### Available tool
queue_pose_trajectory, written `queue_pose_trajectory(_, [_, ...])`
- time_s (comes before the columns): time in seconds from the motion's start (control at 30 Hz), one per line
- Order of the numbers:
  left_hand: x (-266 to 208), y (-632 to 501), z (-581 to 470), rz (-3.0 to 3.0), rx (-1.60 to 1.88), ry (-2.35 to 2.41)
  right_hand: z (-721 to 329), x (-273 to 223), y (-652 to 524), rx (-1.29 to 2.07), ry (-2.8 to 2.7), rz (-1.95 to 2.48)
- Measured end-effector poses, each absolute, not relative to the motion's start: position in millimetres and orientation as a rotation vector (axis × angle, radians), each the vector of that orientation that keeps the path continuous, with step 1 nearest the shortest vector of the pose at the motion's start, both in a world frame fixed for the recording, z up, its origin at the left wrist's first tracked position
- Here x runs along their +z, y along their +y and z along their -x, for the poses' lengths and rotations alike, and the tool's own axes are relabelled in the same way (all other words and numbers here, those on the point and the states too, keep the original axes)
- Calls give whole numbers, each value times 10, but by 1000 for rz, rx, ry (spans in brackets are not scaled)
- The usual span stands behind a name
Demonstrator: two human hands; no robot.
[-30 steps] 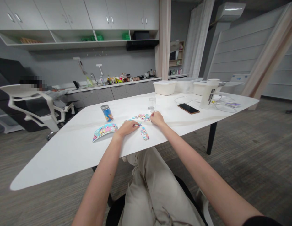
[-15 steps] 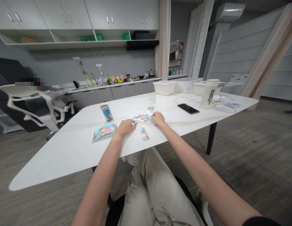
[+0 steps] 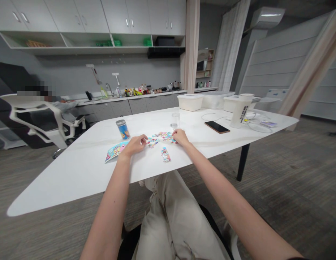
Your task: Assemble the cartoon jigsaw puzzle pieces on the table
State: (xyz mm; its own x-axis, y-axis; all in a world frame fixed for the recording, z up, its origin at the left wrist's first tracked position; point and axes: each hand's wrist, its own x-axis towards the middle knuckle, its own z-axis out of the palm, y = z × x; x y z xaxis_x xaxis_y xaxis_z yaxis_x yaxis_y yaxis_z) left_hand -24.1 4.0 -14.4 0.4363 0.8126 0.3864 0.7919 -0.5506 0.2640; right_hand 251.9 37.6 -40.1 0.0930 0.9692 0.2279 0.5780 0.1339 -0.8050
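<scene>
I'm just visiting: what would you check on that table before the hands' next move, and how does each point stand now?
1. Left hand free of pieces: cannot tell, too small to see.
2. Right hand, at the edge of the loose pieces, holding none: cannot tell.
3. Picture strip apart from both hands: ok.
4. Picture sheet fully visible: not ok, partly hidden behind the left hand.
5. Blue can upright: ok.
6. Phone apart from the pieces: ok.

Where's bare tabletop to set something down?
Largest: the left end of the table, from the picture sheet out to the rounded corner.
Smaller: between the phone, right forearm and near edge; also between the blue can and clear container, behind the loose pieces.
Crowded: between left hand and right hand; far right, with bins and tumbler.
</scene>
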Motion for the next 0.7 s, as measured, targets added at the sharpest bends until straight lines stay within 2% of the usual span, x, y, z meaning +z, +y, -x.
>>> queue_pose_trajectory(0.7, [-270,107,181,-2555,727,1438,-2583,-502,400,289,-1662,1645])
